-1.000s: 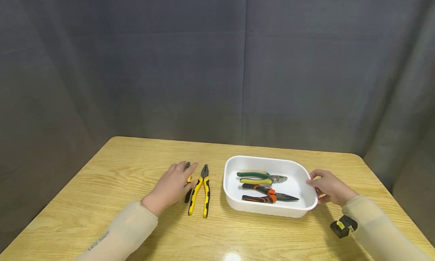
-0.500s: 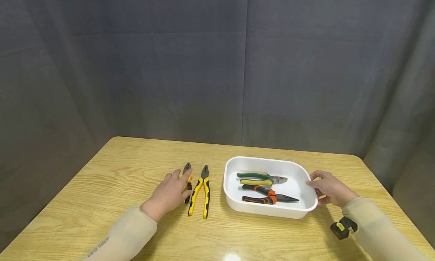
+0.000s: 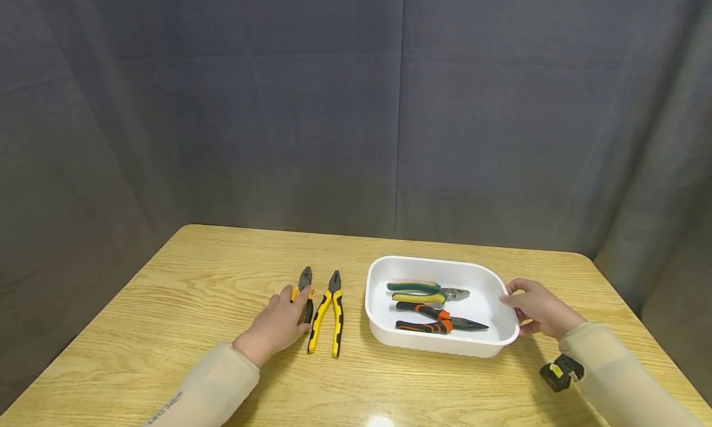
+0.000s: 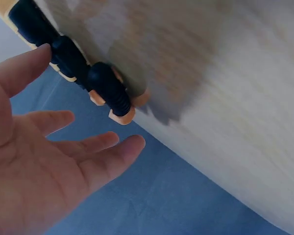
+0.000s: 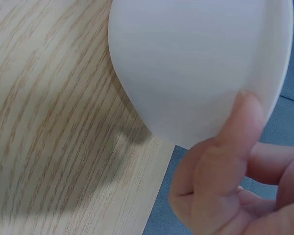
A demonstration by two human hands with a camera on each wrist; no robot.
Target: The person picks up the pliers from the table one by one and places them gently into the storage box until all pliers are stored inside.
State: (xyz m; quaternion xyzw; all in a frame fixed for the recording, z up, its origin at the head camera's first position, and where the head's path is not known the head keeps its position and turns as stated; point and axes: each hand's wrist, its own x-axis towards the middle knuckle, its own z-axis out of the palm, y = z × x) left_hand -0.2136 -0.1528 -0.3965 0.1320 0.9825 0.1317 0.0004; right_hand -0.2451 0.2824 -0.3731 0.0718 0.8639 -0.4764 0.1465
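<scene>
At the table's middle left, my left hand [image 3: 278, 321] is over the handles of orange-and-black pliers [image 3: 305, 277], whose dark head points away. In the left wrist view the fingers of my left hand [image 4: 44, 161] are spread and relaxed, with the thumb tip right at a black handle [image 4: 105, 85]. Just to the right lie yellow-and-black combination pliers [image 3: 338, 319], handles toward me. My right hand [image 3: 542, 309] pinches the right end of a white plastic tray [image 3: 434, 342], thumb over the rim. Inside the tray lie green-and-yellow pliers [image 3: 414, 286] and orange-and-black long-nose pliers [image 3: 467, 323].
All of this stands on a wooden table [image 3: 194, 272] with rounded far corners. A dark grey curtain [image 3: 278, 118] hangs behind it. A small black device [image 3: 559, 372] is attached by my right sleeve [image 3: 612, 365].
My left hand has drawn back slightly toward me and settled lower over the orange-and-black pliers, so their head shows more. The right hand and the tray have stayed put.
</scene>
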